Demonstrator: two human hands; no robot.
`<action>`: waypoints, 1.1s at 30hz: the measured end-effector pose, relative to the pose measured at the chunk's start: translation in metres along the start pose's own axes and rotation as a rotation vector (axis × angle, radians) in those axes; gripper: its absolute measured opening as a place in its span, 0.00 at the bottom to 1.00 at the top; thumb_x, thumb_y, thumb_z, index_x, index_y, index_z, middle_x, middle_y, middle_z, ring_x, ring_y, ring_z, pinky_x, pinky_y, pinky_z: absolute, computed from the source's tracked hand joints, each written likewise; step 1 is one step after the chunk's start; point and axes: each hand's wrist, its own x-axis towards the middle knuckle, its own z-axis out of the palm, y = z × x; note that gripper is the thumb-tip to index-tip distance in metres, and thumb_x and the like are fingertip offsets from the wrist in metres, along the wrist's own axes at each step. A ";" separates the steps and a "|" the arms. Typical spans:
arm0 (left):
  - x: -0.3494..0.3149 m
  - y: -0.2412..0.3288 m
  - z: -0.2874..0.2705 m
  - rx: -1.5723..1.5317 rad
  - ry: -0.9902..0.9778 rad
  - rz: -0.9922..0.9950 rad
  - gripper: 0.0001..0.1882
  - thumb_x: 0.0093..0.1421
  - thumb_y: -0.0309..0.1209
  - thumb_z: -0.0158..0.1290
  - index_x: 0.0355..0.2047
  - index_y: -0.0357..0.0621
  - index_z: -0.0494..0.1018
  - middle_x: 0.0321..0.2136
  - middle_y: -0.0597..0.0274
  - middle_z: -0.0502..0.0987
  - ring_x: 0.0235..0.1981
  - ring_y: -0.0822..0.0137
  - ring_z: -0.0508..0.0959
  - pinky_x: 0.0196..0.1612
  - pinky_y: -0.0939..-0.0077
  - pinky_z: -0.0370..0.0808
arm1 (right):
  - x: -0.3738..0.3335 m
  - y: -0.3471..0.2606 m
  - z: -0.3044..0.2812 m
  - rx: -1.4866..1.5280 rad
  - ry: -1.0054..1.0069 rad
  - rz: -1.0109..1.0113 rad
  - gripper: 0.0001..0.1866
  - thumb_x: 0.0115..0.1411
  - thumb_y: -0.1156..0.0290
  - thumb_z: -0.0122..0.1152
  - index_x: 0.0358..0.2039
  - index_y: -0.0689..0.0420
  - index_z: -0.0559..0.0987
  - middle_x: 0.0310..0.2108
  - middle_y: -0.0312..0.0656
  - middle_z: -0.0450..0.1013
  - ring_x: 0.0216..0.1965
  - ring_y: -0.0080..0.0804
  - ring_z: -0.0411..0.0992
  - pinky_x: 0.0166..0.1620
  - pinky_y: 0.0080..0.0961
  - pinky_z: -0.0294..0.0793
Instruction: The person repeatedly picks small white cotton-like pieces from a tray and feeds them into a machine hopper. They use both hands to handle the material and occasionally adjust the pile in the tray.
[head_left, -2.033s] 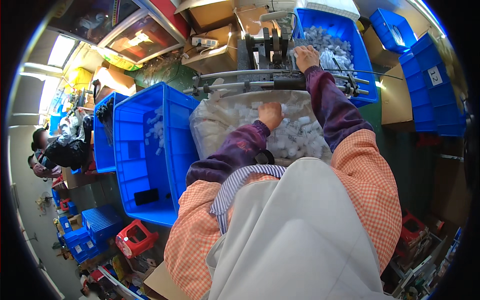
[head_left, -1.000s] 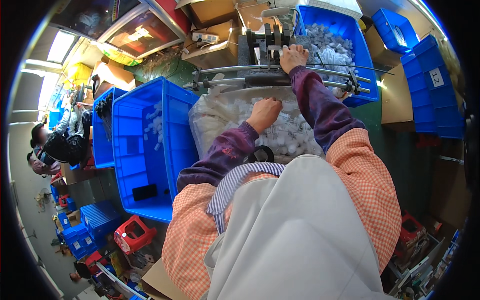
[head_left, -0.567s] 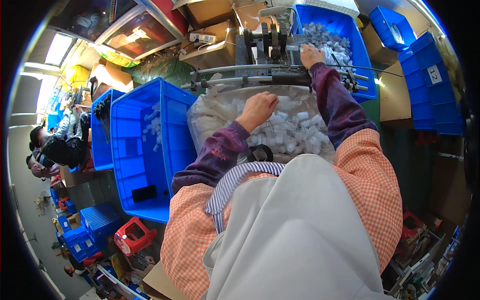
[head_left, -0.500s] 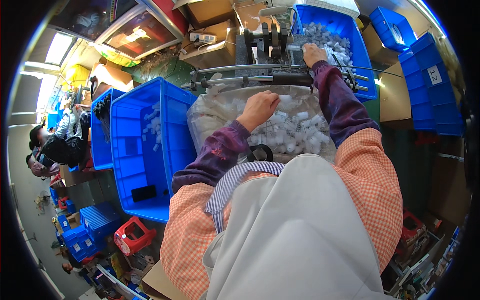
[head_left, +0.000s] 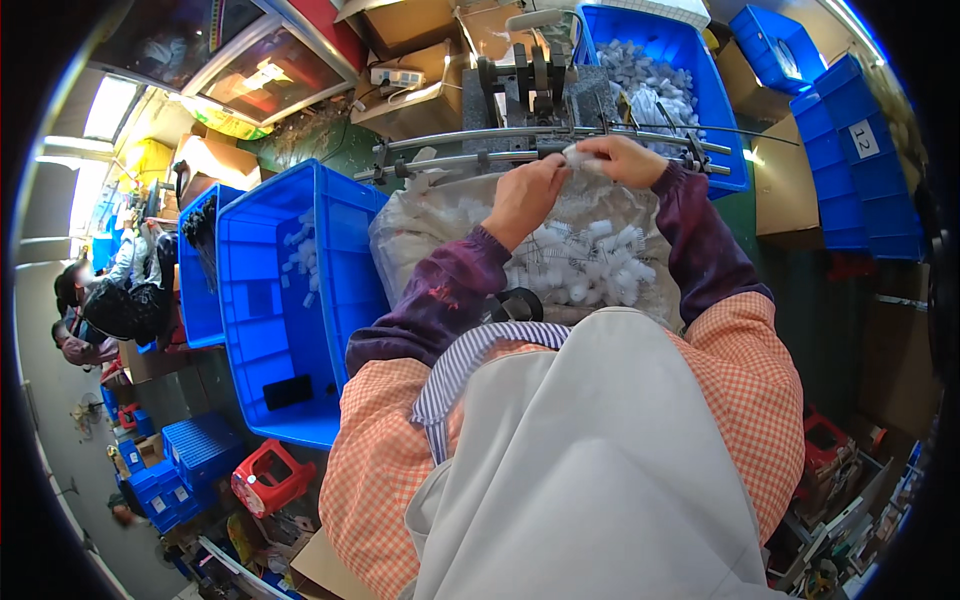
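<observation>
My right hand (head_left: 624, 160) pinches a small white plastic piece (head_left: 577, 156) in front of the metal rods. Beside it, my left hand (head_left: 526, 198) is closed, its fingertips pressed together near the same piece. Whatever the left fingers hold is too small to make out. Below both hands, a clear plastic bag (head_left: 420, 225) lies spread with many white plastic pieces (head_left: 590, 275) and small metal springs (head_left: 553, 240) in it. Just beyond the hands stands a dark bench fixture (head_left: 522, 90) with two long metal rods (head_left: 450, 138) across its front.
On the left sits a large blue bin (head_left: 345, 225) with some white pieces and a black flat object (head_left: 287, 392). A blue bin (head_left: 722, 100) of white parts stands at the back right. Cardboard boxes (head_left: 425, 105) are behind; a red stool (head_left: 270, 478) is lower left. People (head_left: 120, 290) sit far left.
My right hand has come left and nearer from the fixture's right side, a white piece now at its fingertips. My left hand has moved up and right to meet it.
</observation>
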 end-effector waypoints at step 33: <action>-0.061 -0.104 -0.005 0.298 -0.255 -0.275 0.11 0.50 0.25 0.45 0.34 0.36 0.68 0.34 0.42 0.71 0.38 0.44 0.72 0.39 0.55 0.71 | 0.085 0.075 -0.012 -0.874 0.564 0.588 0.14 0.54 0.56 0.48 0.36 0.46 0.78 0.41 0.33 0.71 0.50 0.33 0.61 0.51 0.40 0.52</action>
